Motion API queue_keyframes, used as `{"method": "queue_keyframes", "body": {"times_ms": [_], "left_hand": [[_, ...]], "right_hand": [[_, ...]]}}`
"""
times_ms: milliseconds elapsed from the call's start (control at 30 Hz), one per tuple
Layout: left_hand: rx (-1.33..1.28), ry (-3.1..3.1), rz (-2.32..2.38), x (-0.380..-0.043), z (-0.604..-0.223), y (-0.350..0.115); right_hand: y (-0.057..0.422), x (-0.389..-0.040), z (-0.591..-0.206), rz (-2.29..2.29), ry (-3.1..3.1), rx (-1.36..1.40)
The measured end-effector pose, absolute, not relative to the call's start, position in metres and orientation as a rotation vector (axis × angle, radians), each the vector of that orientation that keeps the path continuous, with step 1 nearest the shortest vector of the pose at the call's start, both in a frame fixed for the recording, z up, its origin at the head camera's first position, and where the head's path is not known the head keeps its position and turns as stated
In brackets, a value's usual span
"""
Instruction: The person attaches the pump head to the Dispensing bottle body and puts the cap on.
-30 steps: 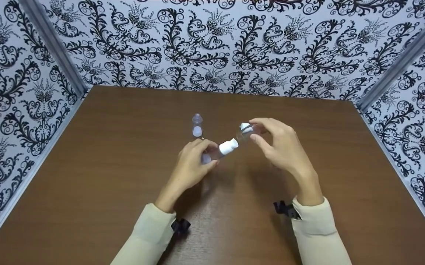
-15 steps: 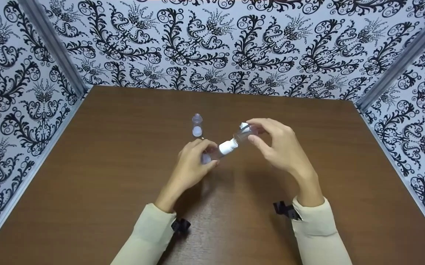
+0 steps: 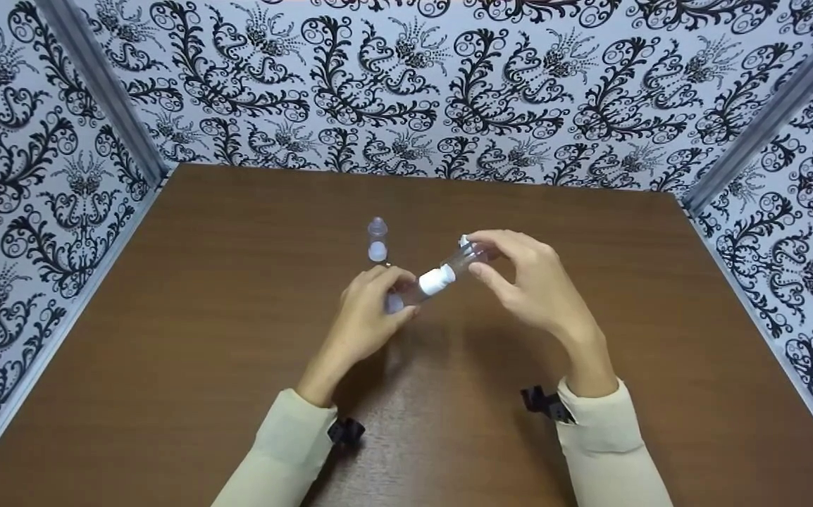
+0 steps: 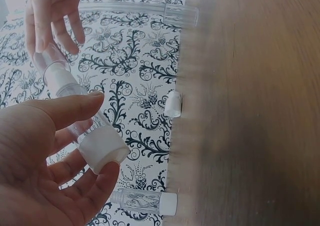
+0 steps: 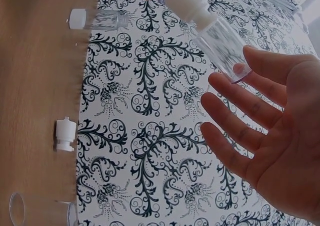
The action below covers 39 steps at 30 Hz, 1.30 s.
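Observation:
My left hand [image 3: 371, 310] grips a small clear bottle [image 4: 97, 121] with a white base. Its white pump top [image 3: 437, 280] points up and to the right. Between the thumb and fingers of my right hand [image 3: 540, 282] is a clear cap [image 5: 224, 49], its rim over the tip of the pump. In the right wrist view this hand's other fingers are spread. The left fingers hide part of the bottle's body.
Behind the left hand, a second clear bottle [image 3: 377, 239] with a white base stands on the brown table [image 3: 237, 317]. A loose white pump head [image 5: 65, 132] and another clear cap [image 4: 181, 15] also stand there. Patterned walls [image 3: 406, 84] enclose the table.
My right hand has shifted slightly left, bringing the clear cap from just off the pump to over its tip. The left hand and bottle have stayed in place.

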<state>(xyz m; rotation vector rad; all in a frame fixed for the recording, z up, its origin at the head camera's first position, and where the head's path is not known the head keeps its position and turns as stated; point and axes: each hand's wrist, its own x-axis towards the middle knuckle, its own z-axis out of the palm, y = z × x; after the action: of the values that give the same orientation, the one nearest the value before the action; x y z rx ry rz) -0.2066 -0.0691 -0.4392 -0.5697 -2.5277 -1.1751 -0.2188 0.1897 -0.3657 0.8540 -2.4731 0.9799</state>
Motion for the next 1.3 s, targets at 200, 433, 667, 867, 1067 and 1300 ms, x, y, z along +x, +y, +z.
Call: {"method": "queue_keyframes", "body": {"times_ms": [200,433,667,867,1067,1300], "left_hand": [[-0.571,-2.529,-1.177,-0.206,-0.438,-0.069],[-0.575,-2.548,-1.142,-0.205,-0.437,-0.069],[-0.576,-2.535,-1.147,-0.205,-0.438,-0.069],[-0.578,-2.53,-1.145,-0.205,-0.438,-0.069],[-0.58,-2.529,-1.147,-0.206,-0.438,-0.069],[-0.595,-2.518,-1.156,-0.206,-0.439,-0.069]], "right_hand": [[0.187,-0.219,-0.368,0.964,-2.489,0.86],[0.183,-0.218,-0.37,0.954,-2.502,0.876],[0.181,-0.217,-0.371,0.945,-2.512,0.875],[0.179,-0.218,-0.372,0.929,-2.522,0.888],[0.178,-0.219,-0.374,0.926,-2.531,0.895],[0.177,-0.22,-0.376,0.911,-2.557,0.886]]}}
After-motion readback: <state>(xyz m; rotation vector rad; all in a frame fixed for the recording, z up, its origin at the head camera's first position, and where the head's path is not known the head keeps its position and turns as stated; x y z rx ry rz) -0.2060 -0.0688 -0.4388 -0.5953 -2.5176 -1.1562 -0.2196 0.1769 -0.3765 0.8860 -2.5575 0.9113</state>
